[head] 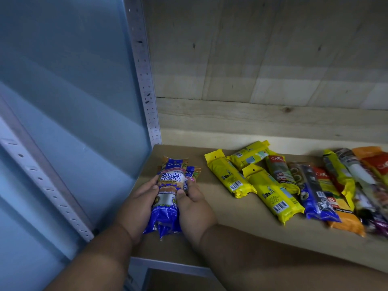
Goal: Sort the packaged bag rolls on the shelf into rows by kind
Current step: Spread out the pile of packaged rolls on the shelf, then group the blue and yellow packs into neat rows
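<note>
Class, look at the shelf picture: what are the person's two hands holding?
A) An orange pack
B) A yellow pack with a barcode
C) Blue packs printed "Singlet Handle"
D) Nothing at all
C: the left hand and right hand both curl their fingers around the blue Singlet Handle packs at the left end of the shelf, apart from the yellow packs.

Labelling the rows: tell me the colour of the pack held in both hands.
Blue, with white "Singlet Handle" lettering; the pack shows best in the head view.

blue packs (168,192) on shelf (210,234) left | mixed packs (294,185) right
</note>
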